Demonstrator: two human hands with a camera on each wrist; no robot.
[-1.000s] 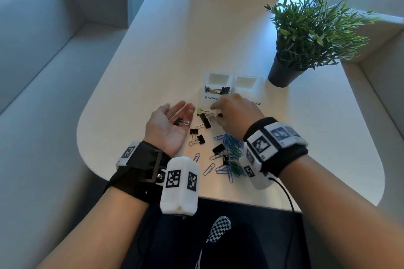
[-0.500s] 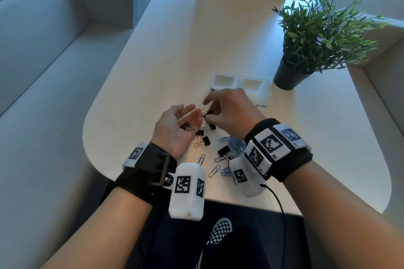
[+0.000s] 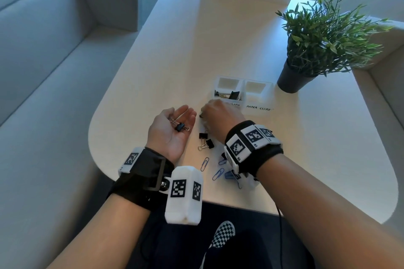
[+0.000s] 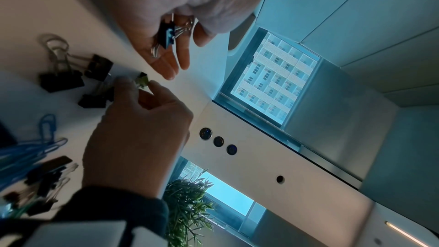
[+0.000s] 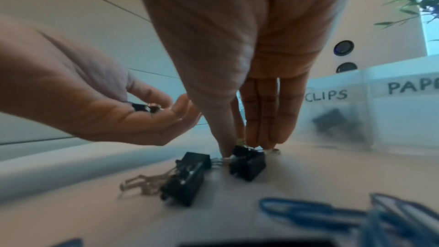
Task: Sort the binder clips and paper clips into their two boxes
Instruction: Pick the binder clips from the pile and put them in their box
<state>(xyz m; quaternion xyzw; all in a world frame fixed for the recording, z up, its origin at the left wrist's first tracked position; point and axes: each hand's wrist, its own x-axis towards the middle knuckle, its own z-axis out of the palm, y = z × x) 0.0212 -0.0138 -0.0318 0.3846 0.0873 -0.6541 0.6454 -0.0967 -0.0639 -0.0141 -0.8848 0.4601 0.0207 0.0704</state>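
Change vs. 0.5 s ago: the right hand [image 3: 220, 116] has left the left palm and dropped back to the worktop [image 3: 166, 54], near its front edge. The left hand [image 3: 172, 126] stays palm-up and relaxed beside it, fingers loosely open; a small black binder clip with silver wire handles [image 3: 181, 126] lies loose in the palm, not pinched. The left wrist view suggests more than one clip there, count unclear.

Right grip: thumb and fingertips [image 5: 266, 138] pinch a black binder clip carrying a yellow-green tag [image 5: 248, 161] on the worktop. Clip not yet lifted.

Meaning: transfer cycle, right hand picks and left palm collects. Judged approx. early-to-mid task.

Status of task items:
- Clear plastic box labelled "…CLIPS" [image 3: 228, 91], toward the worktop's far right: several binder clips inside.
- Clear plastic box labelled "PAPER CLIPS" [image 3: 258, 91], touching it on the right: looks empty.
- Two more loose black binder clips [image 3: 206, 141] lie just beside the right wrist.
- Blue wire paper clips [image 3: 217, 173] remain near the front edge, unsorted.
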